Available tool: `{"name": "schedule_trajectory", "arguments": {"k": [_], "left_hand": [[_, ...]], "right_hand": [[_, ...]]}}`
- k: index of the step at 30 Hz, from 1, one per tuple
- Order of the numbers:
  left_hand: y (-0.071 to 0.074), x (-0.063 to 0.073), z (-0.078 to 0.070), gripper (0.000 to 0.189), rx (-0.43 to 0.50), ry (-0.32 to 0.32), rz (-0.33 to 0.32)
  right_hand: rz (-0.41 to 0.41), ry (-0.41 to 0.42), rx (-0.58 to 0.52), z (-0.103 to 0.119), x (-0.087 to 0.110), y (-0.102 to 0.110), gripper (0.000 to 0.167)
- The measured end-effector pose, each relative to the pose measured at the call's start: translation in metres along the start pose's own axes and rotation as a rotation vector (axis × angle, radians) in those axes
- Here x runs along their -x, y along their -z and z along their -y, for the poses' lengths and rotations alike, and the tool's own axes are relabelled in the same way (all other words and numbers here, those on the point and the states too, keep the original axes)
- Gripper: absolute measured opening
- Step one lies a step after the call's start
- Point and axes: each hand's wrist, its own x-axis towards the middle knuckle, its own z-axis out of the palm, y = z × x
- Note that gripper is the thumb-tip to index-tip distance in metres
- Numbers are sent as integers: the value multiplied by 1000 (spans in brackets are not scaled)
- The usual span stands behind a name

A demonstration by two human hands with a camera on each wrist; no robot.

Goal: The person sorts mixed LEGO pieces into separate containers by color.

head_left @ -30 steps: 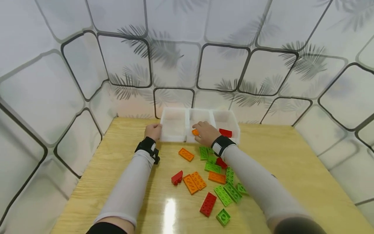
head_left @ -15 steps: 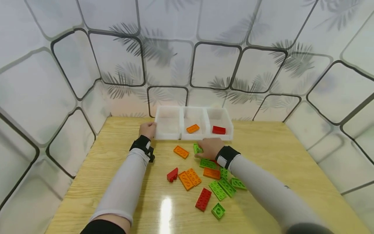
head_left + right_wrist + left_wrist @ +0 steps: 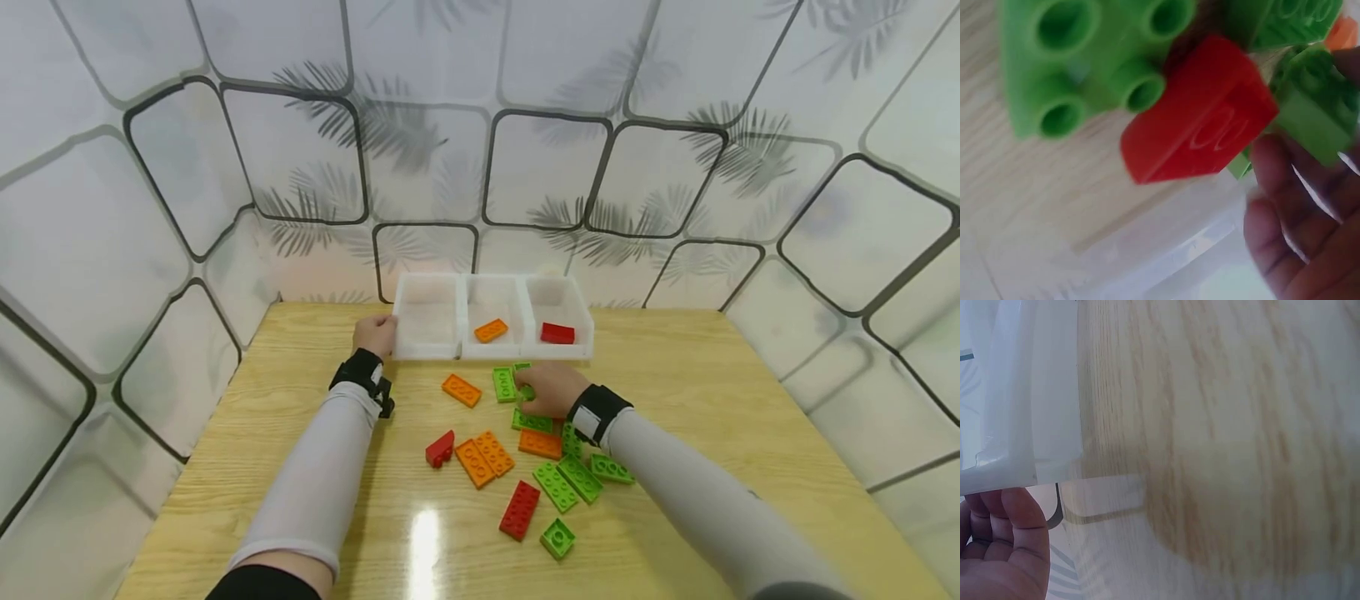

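Note:
At the left end of a white three-compartment box [image 3: 427, 352], my left hand [image 3: 375, 335] grips the edge. In the left wrist view its curled fingers meet the end of the box. My right hand [image 3: 553, 390] is among the loose building bricks in front of the box and pinches a green brick [image 3: 1316, 122]. Close to those fingers, in the right wrist view, lies a red sloped brick [image 3: 1200, 115]; in the head view the hand mostly hides it. An orange brick [image 3: 491, 331] lies in the middle compartment and a red brick [image 3: 557, 333] in the right one.
Several green, orange and red bricks lie on the wooden table [image 3: 315, 500], mostly below the right hand. A single orange brick [image 3: 461, 389] and a red brick [image 3: 440, 449] sit further left. A patterned curtain [image 3: 427, 167] rises behind the table.
My right hand has let go of the orange brick in the middle compartment, come back out toward the pile and taken hold of a green brick. The left hand stays on the box.

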Motion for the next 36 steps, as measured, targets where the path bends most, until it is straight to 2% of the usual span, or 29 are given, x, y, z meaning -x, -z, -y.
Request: {"name": "schedule_trajectory", "arguments": {"k": [7, 13, 14, 16, 18, 20, 23, 30, 33, 36], "left_hand": [[6, -4, 2, 44, 10, 13, -23], [11, -2, 2, 44, 35, 26, -19], [11, -2, 2, 44, 37, 27, -19], [12, -3, 2, 44, 43, 30, -20], [12, -4, 3, 44, 52, 31, -24], [11, -6, 4, 43, 57, 29, -29], [10, -8, 4, 42, 63, 18, -32], [6, -8, 7, 42, 64, 15, -25], [3, -6, 8, 41, 77, 14, -12], [0, -4, 6, 39, 118, 18, -2]], "right_hand": [[-93, 108, -27, 2, -11, -4, 14], [-112, 222, -36, 7, -23, -4, 3], [-110, 218, -29, 9, -25, -4, 5], [-118, 202, -3, 13, -30, -4, 23], [-150, 175, 36, 18, -36, -4, 41], [-186, 161, 70, 25, -42, -3, 52], [-225, 168, 113, 35, -56, 1, 57], [-333, 229, 217, 66, -106, 3, 48], [-341, 227, 273, 76, -127, 1, 38], [-310, 175, 364, 79, -146, -2, 29]]}}
